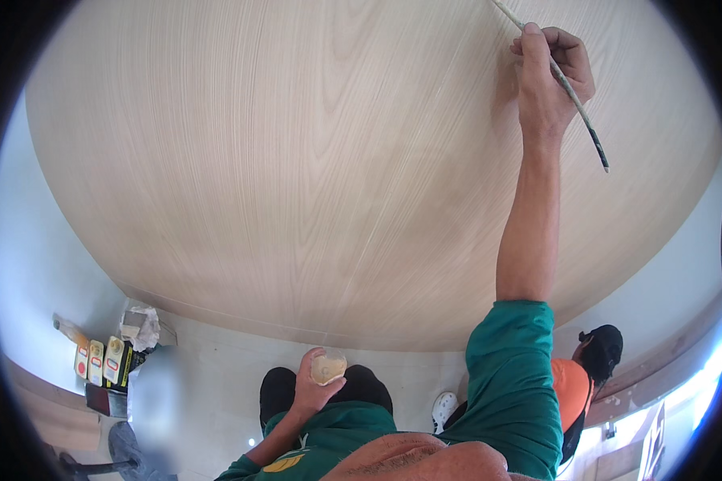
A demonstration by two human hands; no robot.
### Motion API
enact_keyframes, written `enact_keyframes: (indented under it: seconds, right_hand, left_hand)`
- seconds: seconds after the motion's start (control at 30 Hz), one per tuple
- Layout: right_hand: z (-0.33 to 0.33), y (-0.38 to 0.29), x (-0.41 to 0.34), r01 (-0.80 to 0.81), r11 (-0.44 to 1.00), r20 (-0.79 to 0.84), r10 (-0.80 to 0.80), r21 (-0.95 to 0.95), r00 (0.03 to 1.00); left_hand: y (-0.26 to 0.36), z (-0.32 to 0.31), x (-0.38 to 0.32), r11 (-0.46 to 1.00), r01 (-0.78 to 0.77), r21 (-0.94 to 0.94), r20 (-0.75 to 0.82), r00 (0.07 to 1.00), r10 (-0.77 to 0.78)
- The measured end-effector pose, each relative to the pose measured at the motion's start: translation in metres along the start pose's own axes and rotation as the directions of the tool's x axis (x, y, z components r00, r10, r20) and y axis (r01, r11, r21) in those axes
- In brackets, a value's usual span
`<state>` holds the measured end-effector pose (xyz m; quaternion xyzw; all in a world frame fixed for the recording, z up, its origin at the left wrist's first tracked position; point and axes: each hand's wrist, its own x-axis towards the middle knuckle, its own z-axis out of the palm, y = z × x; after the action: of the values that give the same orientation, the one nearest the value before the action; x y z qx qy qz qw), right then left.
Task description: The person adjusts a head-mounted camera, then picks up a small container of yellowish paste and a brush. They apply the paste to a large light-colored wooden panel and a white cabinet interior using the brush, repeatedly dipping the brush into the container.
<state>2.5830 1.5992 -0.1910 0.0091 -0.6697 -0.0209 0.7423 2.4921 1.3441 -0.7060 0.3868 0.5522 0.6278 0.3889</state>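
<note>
My right hand (556, 84) grips a thin, paint-stained brush handle (579, 111) between thumb and fingers. The handle's upper end runs out of the picture at the top, so its tip is hidden. Behind that hand stretches a large pale wood-grain panel (265, 156), and the hand's shadow falls on it. Down near my lap, my left hand (316, 388) holds a small clear cup (328, 368) with a cream-coloured substance in it.
Several containers with labels (96, 362) stand at the lower left, beside crumpled white paper (141, 327). A stool-like dark object (126, 451) is below them. At the right, another person (571, 385) wears an orange top and black cap. A white clog (444, 410) rests on the floor.
</note>
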Motion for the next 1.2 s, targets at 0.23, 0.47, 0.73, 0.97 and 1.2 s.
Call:
enact_keyframes:
  seconds: [0.23,0.47,0.73,0.97,1.2]
  right_hand:
    - [-0.021,-0.001,0.010,-0.356,0.923,0.170,0.331,0.147,0.928]
    - [-0.001,0.033,-0.003,-0.018,0.997,-0.039,0.015,-0.070,0.999]
    - [-0.005,-0.006,-0.001,-0.094,0.979,0.034,0.089,0.183,0.995]
    - [-0.018,0.023,0.024,0.118,0.914,0.023,-0.119,-0.387,0.993]
    - [-0.008,0.054,0.083,0.269,0.773,0.160,-0.216,-0.574,0.963]
  left_hand:
    - [0.005,0.001,0.001,0.996,0.065,-0.062,0.041,0.997,-0.063]
    - [-0.007,-0.001,0.002,0.997,0.041,-0.066,0.041,0.998,-0.038]
    - [0.000,-0.001,0.002,0.999,0.011,-0.048,0.025,1.000,-0.010]
    - [0.017,-0.003,-0.001,1.000,0.015,-0.023,0.011,1.000,-0.014]
    - [-0.001,-0.006,0.005,0.999,-0.023,0.045,-0.025,0.999,0.024]
